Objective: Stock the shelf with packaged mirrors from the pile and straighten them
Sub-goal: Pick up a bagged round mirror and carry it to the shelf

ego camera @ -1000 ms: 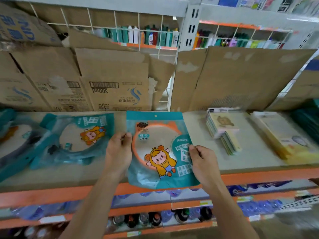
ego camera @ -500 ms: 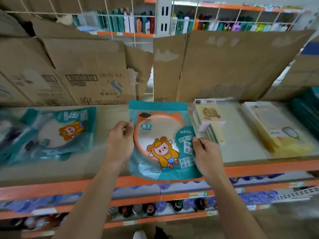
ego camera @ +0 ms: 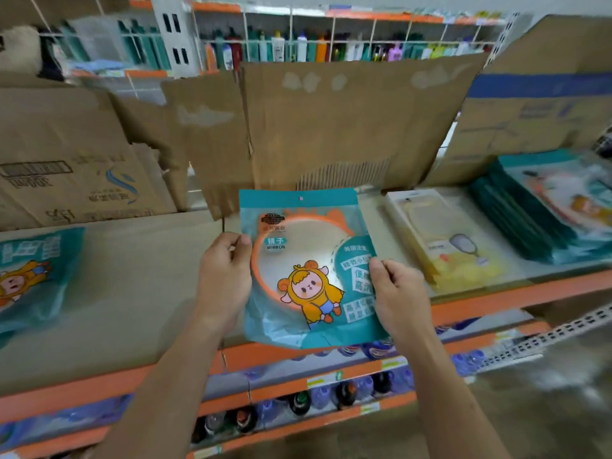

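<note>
A teal packaged mirror [ego camera: 306, 273] with an orange round frame and a cartoon figure is held upright over the shelf's front edge. My left hand [ego camera: 225, 276] grips its left edge, thumb on the front. My right hand [ego camera: 395, 293] pinches its right edge. A pile of loose teal mirror packs [ego camera: 29, 276] lies at the far left of the shelf [ego camera: 132, 293]. At the right end, a neat stack of teal mirror packs [ego camera: 546, 210] rests on the shelf.
A stack of yellow-and-white packs [ego camera: 443, 240] lies right of the held mirror. Cardboard sheets [ego camera: 347, 127] and boxes [ego camera: 66, 167] line the shelf's back. The orange shelf lip [ego camera: 496, 299] runs along the front; bottles [ego camera: 301, 402] fill the lower shelves.
The held mirror pack has shifted right along the shelf with both hands on it. The view has panned right, so the left pile slid toward the edge and the right stack came into sight.
</note>
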